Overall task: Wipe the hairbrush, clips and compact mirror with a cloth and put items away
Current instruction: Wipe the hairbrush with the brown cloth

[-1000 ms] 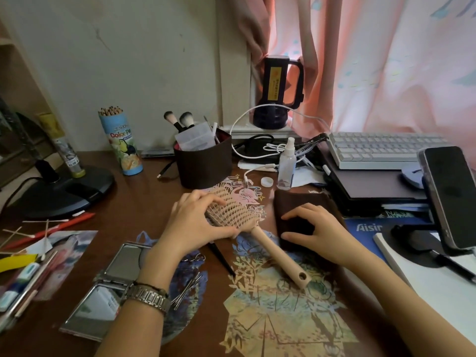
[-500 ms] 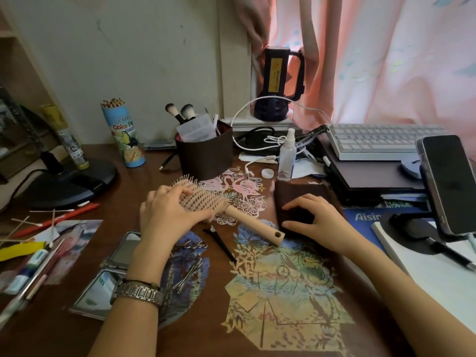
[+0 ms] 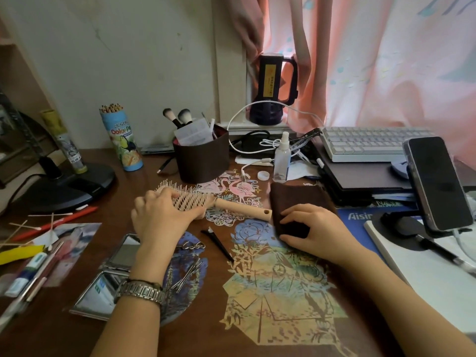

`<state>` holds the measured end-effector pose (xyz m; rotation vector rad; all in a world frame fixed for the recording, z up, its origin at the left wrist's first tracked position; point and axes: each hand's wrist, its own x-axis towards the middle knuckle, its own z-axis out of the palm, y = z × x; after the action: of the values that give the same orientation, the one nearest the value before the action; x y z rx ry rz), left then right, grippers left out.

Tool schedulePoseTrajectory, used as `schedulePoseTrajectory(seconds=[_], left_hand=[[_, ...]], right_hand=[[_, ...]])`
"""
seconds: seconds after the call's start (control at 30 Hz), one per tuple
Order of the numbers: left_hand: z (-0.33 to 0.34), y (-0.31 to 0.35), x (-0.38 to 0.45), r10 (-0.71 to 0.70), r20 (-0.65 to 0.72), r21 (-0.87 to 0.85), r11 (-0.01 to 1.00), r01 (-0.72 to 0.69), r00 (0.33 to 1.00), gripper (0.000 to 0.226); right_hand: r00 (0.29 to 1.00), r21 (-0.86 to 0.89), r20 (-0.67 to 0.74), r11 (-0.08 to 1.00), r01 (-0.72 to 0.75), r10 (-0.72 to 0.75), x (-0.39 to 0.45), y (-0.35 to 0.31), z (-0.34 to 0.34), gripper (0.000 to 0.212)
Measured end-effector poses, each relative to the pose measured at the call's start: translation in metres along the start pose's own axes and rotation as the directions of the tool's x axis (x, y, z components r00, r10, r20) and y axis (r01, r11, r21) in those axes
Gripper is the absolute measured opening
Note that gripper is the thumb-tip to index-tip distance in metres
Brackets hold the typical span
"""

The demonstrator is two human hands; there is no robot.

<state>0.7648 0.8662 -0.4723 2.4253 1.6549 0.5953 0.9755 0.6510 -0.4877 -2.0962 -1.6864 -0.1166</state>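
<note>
My left hand grips the bristled head of a wooden hairbrush, which lies across the desk with its handle pointing right. My right hand rests on a folded dark brown cloth, fingers curled around its near edge. The brush handle's end almost touches the cloth. An open silver compact mirror lies at the lower left, partly under my left wrist. Several metal hair clips lie on a blue picture near that wrist. One black clip lies between my hands.
A brown holder with makeup brushes stands behind the hairbrush. A small spray bottle and its loose cap stand by the cloth. A phone on a stand, keyboard, pencil tube and lamp base ring the desk.
My left hand has dragged the hairbrush leftward and swung it, so the handle went from pointing toward me to pointing right at the cloth. My right hand stayed on the cloth.
</note>
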Motion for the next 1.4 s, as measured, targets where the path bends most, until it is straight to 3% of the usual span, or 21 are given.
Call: schedulePoseTrajectory(seconds=[0.17,0.47,0.63,0.8,1.03,1.23,1.4], left_hand=[[-0.001,-0.001,0.000,0.008,0.004,-0.016,1.000,-0.008,1.000,0.071],[-0.001,0.000,0.000,0.010,0.020,-0.024,1.000,-0.009,1.000,0.072],[0.001,0.012,-0.008,0.072,0.019,-0.028,0.997,-0.071,0.997,0.075],[0.004,0.024,-0.016,0.134,0.047,-0.017,0.991,-0.133,0.990,0.081],[-0.002,0.020,-0.016,0.130,0.034,-0.100,0.987,-0.126,0.991,0.082],[-0.008,0.007,-0.006,0.098,0.027,-0.286,0.954,-0.086,0.995,0.073],[-0.006,-0.008,0.005,0.118,0.117,-0.463,0.885,-0.051,0.986,0.070]], right_hand=[[0.991,0.024,-0.132,1.000,0.011,-0.007,-0.002,-0.004,0.005,0.017],[0.929,0.458,-0.249,0.879,-0.135,0.273,-0.001,-0.006,0.001,0.014],[0.920,0.568,-0.255,0.816,-0.107,0.297,0.001,-0.010,-0.003,0.016],[0.976,0.448,-0.154,0.891,-0.070,0.154,0.000,-0.016,0.003,0.017],[0.998,0.236,-0.010,0.970,-0.058,0.062,0.000,-0.015,0.006,0.026],[0.998,0.326,-0.007,0.944,-0.055,0.061,0.019,-0.002,-0.011,0.013],[0.990,0.310,0.097,0.942,-0.128,0.103,0.023,0.010,-0.012,0.037]])
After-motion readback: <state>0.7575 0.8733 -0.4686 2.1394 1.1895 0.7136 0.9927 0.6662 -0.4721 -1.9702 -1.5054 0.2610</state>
